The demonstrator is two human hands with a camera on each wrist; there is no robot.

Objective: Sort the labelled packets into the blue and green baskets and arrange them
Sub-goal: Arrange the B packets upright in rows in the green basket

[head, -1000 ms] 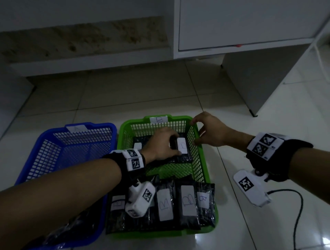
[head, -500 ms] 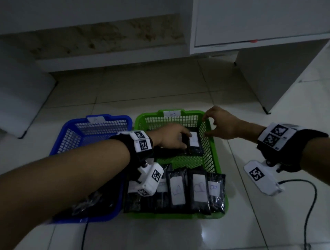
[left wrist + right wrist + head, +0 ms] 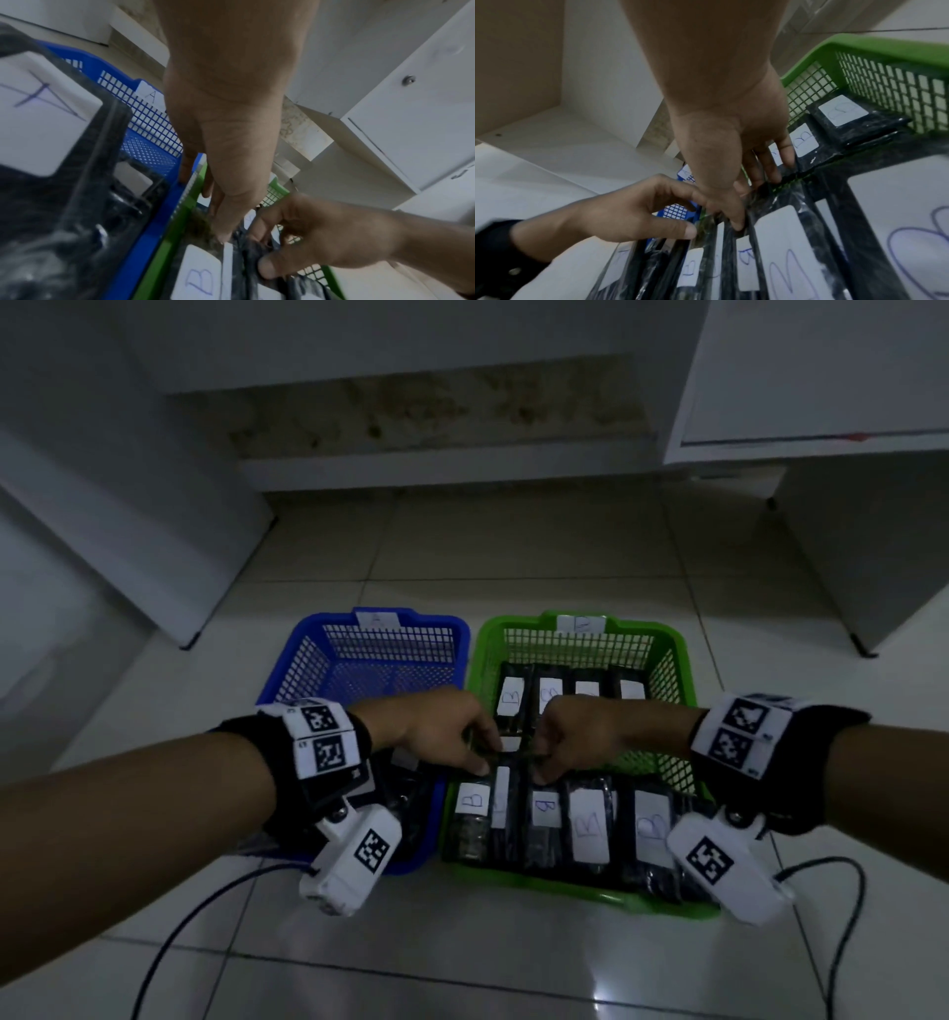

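The green basket (image 3: pixel 683 654) holds black packets with white B labels, a far row (image 3: pixel 549 695) and a near row (image 3: pixel 588 824). Both hands meet at the far ends of the near row. My left hand (image 3: pixel 482 760) pinches the end of a packet standing on its edge (image 3: pixel 500 796), next to the leftmost B packet (image 3: pixel 200 276). My right hand (image 3: pixel 539 765) pinches the end of the neighbouring B packet (image 3: pixel 544 814), thumb pressing on its black wrap (image 3: pixel 267 268). The blue basket (image 3: pixel 308 660) on the left holds A-labelled packets (image 3: pixel 38 121), mostly hidden under my left arm.
Both baskets stand side by side on a pale tiled floor (image 3: pixel 513 546). A white panel (image 3: pixel 154 557) stands at the left and a white cabinet (image 3: pixel 847 557) at the right. Cables (image 3: pixel 169 942) trail from both wrist cameras across the floor near me.
Both hands drew back from the far end of the green basket to the near row. The right hand left the basket's right rim and came inside. The far row of packets is uncovered.
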